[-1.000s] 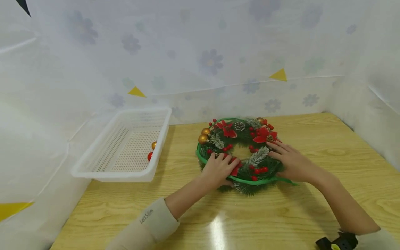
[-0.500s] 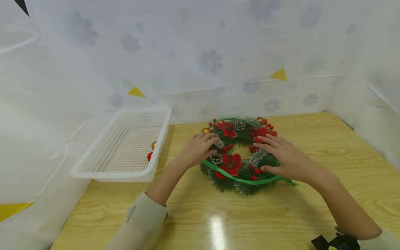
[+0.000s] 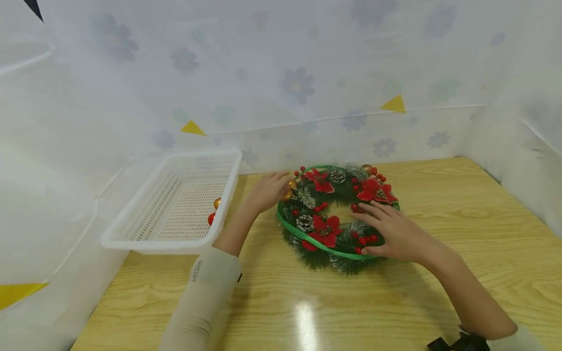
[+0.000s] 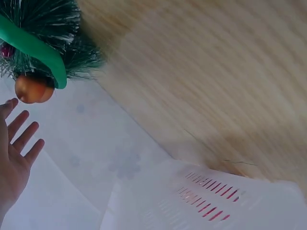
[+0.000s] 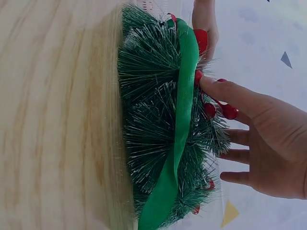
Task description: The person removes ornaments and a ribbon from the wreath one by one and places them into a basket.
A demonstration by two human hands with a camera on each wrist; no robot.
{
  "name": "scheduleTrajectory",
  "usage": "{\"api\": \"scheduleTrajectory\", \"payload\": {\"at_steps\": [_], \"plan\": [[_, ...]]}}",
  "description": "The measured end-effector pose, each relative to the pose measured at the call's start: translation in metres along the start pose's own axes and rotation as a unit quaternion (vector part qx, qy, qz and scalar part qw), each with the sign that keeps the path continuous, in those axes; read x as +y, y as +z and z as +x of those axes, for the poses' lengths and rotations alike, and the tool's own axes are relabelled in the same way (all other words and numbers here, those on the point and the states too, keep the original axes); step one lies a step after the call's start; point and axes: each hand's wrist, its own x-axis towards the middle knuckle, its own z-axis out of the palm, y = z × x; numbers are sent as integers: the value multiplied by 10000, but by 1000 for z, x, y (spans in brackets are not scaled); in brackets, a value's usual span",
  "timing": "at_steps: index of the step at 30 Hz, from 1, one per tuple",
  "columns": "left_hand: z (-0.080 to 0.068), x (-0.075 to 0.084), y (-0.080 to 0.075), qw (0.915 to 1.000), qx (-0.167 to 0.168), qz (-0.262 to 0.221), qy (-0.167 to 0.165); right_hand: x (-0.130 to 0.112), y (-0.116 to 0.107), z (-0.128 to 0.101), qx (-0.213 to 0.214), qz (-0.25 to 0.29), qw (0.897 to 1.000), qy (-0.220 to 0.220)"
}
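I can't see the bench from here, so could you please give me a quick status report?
Left hand open at the gold balls on the wreath rim. Right hand flat on wreath. White basket stands apart to the left; nothing in the way.

The wooden table (image 3: pixel 439 292) carries a wreath (image 3: pixel 335 219) and white basket (image 3: pixel 175 243).

The head view looks forward and down from above the tabletop (image 3: pixel 395 302), taking in the wreath (image 3: pixel 335 217), the white basket (image 3: pixel 175 200) and both arms from a middle distance. The left wrist view sits very close and tilted, catching the wreath's edge with a gold bauble (image 4: pixel 33 88), the tabletop and the basket's slotted wall (image 4: pixel 206 201). The right wrist view is rolled sideways, close to the wreath's rim with its green ribbon (image 5: pixel 180 129). All three share the wreath and tabletop.
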Motion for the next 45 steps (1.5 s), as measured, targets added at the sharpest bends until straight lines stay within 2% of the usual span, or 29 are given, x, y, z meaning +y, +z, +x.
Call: {"api": "scheduleTrajectory", "payload": {"at_steps": [5,10,18,23,27,34,38,41,45], "plan": [[15,-12,-6,9975,-637,238,-185,0,2,0,-5,33,10000,-13],[22,-17,-8,9900,-1150,810,-59,-1,3,0,44,12,10000,-75],[20,-17,0,9869,-1114,1085,418,-2,5,0,-23,-69,10000,21],[20,-14,3,9819,-1154,1390,565,-1,5,-1,-54,-52,10000,63],[22,-13,3,9806,-1013,1587,553,-2,5,-1,-61,-18,10000,48],[28,-15,-5,9823,-306,1740,623,-1,3,-1,-11,-91,9999,41],[29,-15,-10,9826,-163,1764,555,0,3,0,-19,-127,9999,28],[30,-14,-12,9802,-63,1916,505,0,3,-1,-33,-116,9999,29],[29,-12,-13,9757,283,2101,558,1,3,-2,-60,-93,9999,68]]}}
